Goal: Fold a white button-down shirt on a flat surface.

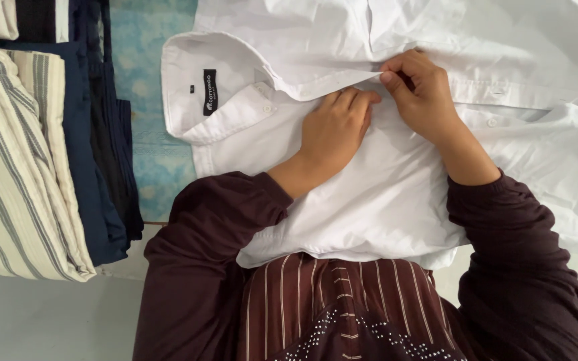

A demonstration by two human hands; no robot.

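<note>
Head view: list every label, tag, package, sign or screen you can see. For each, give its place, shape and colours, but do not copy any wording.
Neck label: inside the collar of the white shirt, left of both hands; narrow black rectangle with white print.
Size tab: just left of the neck label; tiny white tab, mark too small to tell.
No packages, signs or screens show.
</note>
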